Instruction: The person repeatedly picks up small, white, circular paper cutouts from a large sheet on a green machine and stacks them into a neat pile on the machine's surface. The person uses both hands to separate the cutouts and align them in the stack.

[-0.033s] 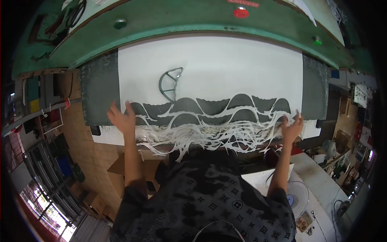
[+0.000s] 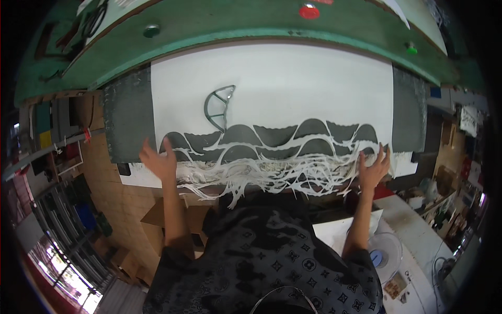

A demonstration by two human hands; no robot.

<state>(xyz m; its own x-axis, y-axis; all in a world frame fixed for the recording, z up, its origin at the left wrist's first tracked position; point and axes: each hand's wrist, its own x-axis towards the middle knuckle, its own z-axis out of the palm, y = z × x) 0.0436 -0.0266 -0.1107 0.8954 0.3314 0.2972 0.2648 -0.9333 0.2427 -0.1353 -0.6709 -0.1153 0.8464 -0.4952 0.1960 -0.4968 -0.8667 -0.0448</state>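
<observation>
A white sheet (image 2: 272, 78) lies on a dark grey board (image 2: 128, 112). Curved shapes are cut out of its near part, leaving thin wavy strips and a tangle of loose white offcuts (image 2: 251, 180) along the near edge. On the sheet, left of the middle, rests a half-round metal cutting die (image 2: 216, 108) with crossbars, its near tip by the cut line. My left hand (image 2: 161, 163) is at the sheet's left near corner, fingers spread, holding nothing I can see. By the right near corner is my right hand (image 2: 374, 168), fingers apart, close to the strip ends.
A green machine beam (image 2: 251, 29) spans the far side, with a red button (image 2: 309, 11) and a green button (image 2: 411, 48). At the lower right are a fan (image 2: 386, 256) and a white table (image 2: 413, 230). Cardboard boxes (image 2: 151, 222) stand at lower left.
My right hand has shifted slightly inward and nearer to me. My left hand stays almost in place. The whole view has moved a little; the die and sheet lie as before.
</observation>
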